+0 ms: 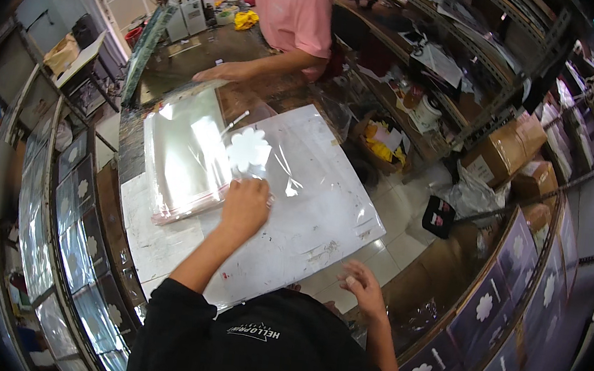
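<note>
The left hand point(246, 206) reaches over a white rectangular board point(313, 241), its fingers bent down at the near edge of a white flower-shaped print point(248, 150) on a clear, glossy plastic sheet point(291, 158); whether its grip is pinching the sheet or only pressing on it cannot be told. That sheet lies flat on the board, just beside a stack of shiny transparent plastic sheets point(186, 148) on its left. The right hand point(364, 286) hangs off the board's near right side, its grip released and fingers loosely curled around nothing. Beyond the board, a co-worker in a pink short-sleeved shirt point(298, 14) has one hand low over a dark brown tabletop point(199, 49) and the other at the top of a tilted, green-edged frame point(147, 53). A crumpled yellow cloth point(246, 20) lies near that person. At the lower right, metal racks hold dark sheets with white flower shapes point(484, 307).
</note>
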Demonstrator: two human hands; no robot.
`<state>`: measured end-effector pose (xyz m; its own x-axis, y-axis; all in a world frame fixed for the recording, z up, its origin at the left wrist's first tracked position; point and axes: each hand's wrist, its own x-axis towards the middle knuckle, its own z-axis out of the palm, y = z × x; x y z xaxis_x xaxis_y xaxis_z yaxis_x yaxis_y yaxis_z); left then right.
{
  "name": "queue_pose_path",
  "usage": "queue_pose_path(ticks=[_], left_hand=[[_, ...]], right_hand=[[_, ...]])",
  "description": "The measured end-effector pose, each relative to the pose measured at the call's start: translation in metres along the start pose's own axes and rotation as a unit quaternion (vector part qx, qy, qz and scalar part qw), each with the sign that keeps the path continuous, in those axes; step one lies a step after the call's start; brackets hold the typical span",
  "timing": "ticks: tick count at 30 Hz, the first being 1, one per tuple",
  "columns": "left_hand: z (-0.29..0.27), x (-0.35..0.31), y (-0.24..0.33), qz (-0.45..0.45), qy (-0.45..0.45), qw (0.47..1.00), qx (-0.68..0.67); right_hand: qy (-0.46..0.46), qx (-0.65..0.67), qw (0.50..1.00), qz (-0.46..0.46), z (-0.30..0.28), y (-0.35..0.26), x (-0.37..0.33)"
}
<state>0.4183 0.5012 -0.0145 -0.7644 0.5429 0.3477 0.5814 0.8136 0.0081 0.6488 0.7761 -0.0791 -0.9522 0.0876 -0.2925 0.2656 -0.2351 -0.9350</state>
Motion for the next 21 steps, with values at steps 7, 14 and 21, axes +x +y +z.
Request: queue_pose_path(ticks=[7, 14, 21], left_hand=[[-0.024, -0.001, 0.124, 0.1, -0.098, 0.985, -0.098], [-0.039, -0.002, 0.2, 0.24, -0.139, 0.936, -0.217], [-0.045, 0.016, 0.231, 0.314, -0.1, 0.864, -0.381]], right_hand=[[-0.061, 0.362, 0.925, -0.093, 0.028, -0.056, 0.025], [0.186, 0.079, 0.973, -0.113, -0.034, -0.084, 0.012], [0.194, -0.282, 0.93, -0.131, -0.166, -0.213, -0.034]])
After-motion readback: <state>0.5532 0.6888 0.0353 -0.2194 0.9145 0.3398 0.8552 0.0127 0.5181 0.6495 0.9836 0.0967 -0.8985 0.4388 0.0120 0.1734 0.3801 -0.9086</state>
